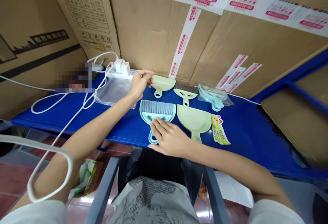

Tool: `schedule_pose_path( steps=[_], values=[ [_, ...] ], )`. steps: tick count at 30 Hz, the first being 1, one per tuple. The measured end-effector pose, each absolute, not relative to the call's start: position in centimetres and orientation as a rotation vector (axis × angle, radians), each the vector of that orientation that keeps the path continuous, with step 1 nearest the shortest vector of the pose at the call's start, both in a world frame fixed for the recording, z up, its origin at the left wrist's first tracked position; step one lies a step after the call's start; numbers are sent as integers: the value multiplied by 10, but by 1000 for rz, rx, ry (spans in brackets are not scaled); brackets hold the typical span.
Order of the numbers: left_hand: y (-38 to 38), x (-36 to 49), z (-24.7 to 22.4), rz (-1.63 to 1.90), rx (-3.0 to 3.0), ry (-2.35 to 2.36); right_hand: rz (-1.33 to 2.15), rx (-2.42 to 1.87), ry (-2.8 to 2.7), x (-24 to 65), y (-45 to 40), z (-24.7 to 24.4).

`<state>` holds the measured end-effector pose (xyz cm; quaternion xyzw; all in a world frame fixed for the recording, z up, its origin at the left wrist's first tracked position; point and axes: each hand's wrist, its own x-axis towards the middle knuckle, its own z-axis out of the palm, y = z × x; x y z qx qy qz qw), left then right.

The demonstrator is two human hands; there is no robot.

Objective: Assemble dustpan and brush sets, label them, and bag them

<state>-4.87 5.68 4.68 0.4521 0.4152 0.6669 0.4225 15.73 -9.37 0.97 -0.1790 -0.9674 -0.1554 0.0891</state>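
Note:
My left hand (141,83) reaches to the back of the blue table, its fingers bent together at the left edge of a small light-green dustpan (164,82). My right hand (170,138) lies nearly flat, fingers stretched, over the lower part of a light-blue hand brush (157,108) nested in a matching dustpan. Its palm hides part of the handles. Right of it sits a larger light-green dustpan (194,116). Behind that is a green hand brush (186,94), bristles toward the cardboard. A bagged light-blue brush and dustpan set (214,96) rests farther right.
A yellow-green label card (219,130) lies on the blue table (251,131). Clear plastic bags (112,92) are at left, near a power strip with white plugs (123,67). A white cable (74,116) crosses the left side. Cardboard (151,32) stands behind.

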Motion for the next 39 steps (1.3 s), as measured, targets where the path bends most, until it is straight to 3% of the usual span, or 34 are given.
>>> schedule_pose_path(
  steps=[14, 29, 36, 39],
  values=[
    [58, -43, 41, 1658, 1153, 1085, -746, -457, -2913, 150, -94, 2],
    [57, -43, 41, 1655, 1160, 1102, -461, -493, -2954, 156, -90, -4],
    [57, -45, 42, 1684, 1173, 1068, -177, -714, -2703, 184, -80, 52],
    [57, -45, 42, 1692, 1195, 1072, -213, -1094, -2543, 218, -41, 73]
  ],
)
